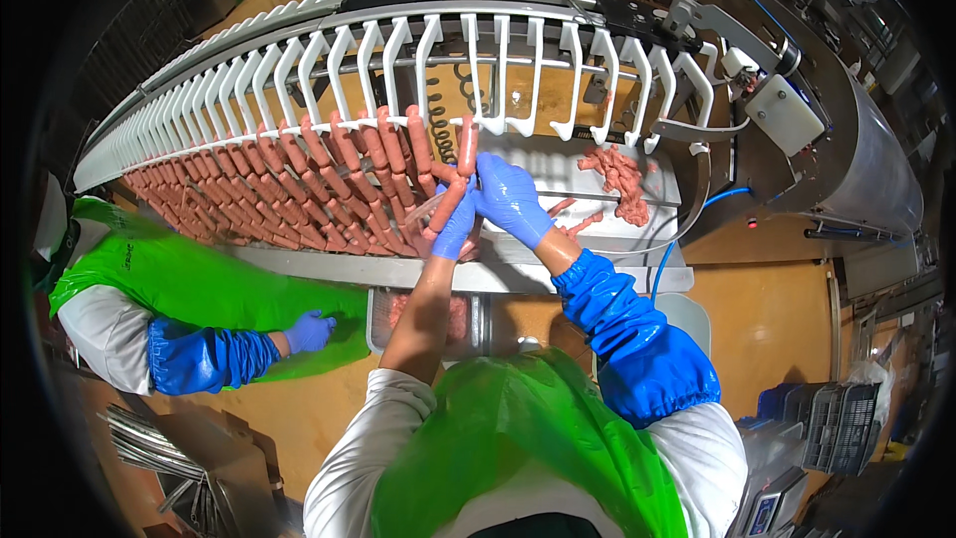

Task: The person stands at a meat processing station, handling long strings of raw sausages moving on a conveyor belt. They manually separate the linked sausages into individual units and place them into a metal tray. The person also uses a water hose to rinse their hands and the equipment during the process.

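Both hands are up at the end of the sausage line, in shiny blue gloves. The left hand has its fingers curled shut around a link of the sausage string, thumb side pinching it at a slant, so that link sits right between the two gloves. The right hand is closed too, fingertips pressed in on the same string just beside the left one, the two gloves touching. From that pinch the string runs up and hangs off one of the white hooks. Those hooks are smooth plastic prongs, curved at the tip, fanned out along a curved rail. To the left, rows of sausages hang in tight loops, glossy reddish-pink, plump and cylindrical, packed side by side. Past the hands on the steel shelf lies a loose pile of lumpy pink sausage bits, plus a couple of stray links. The right arm wears a crinkly blue sleeve, wet-looking plastic, while the left forearm is bare up to a white sleeve. The apron is thin, bright green, see-through film. A co-worker on the left has the same green apron and blue sleeve, gloved hand resting on the apron.
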Demonstrator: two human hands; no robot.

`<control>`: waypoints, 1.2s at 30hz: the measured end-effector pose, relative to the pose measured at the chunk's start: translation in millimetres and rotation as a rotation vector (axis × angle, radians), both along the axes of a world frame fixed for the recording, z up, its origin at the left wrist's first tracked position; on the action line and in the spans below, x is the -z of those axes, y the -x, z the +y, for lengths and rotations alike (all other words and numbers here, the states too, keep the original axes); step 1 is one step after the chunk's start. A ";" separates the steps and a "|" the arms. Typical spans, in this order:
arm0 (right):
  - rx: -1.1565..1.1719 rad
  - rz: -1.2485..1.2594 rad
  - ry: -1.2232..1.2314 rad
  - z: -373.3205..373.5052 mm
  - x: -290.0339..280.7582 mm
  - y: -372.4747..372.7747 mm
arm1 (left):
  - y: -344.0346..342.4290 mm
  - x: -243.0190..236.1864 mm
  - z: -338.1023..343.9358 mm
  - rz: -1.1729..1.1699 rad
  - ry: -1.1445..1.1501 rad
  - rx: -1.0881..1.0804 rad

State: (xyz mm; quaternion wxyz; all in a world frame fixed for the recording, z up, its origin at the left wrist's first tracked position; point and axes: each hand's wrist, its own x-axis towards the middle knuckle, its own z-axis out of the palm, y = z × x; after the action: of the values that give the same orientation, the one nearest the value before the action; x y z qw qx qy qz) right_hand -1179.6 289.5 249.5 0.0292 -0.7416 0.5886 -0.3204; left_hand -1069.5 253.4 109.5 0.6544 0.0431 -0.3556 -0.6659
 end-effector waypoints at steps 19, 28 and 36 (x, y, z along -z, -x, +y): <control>0.167 0.304 -0.167 -53.9 106.6 61.7 | 32.6 -54.3 24.0 -1.304 0.213 -0.615; 0.088 0.043 -0.865 -40.3 133.0 198.9 | 1.5 51.0 79.0 -1.693 0.479 -0.115; 0.608 -0.025 -0.886 -74.0 194.0 420.6 | 12.4 82.8 90.5 -2.287 0.273 0.359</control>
State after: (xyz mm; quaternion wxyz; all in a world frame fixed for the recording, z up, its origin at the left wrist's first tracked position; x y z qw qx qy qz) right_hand -1600.1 215.5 55.5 0.2523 -0.4506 0.8552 -0.0440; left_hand -1081.9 343.9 26.6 -0.1521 0.4965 -0.8081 -0.2782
